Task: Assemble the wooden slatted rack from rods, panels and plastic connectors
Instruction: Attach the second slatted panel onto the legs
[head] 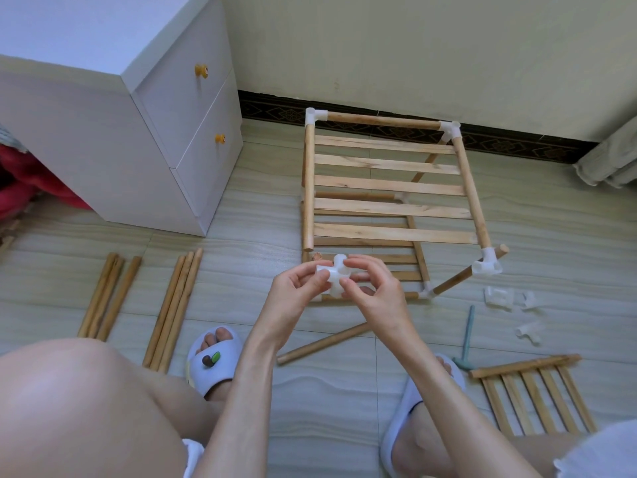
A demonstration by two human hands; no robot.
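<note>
- You hold one white plastic connector in both hands.
- Seven loose wooden rods lie on the floor: three at far left, three beside them, one near your feet.
- Three spare connectors sit at right.
- One loose slatted panel lies near right.
- One drawer unit has two knobs.

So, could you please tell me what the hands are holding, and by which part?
Both hold one white plastic multi-way connector: left hand pinches its left socket, right hand its right side.
</note>
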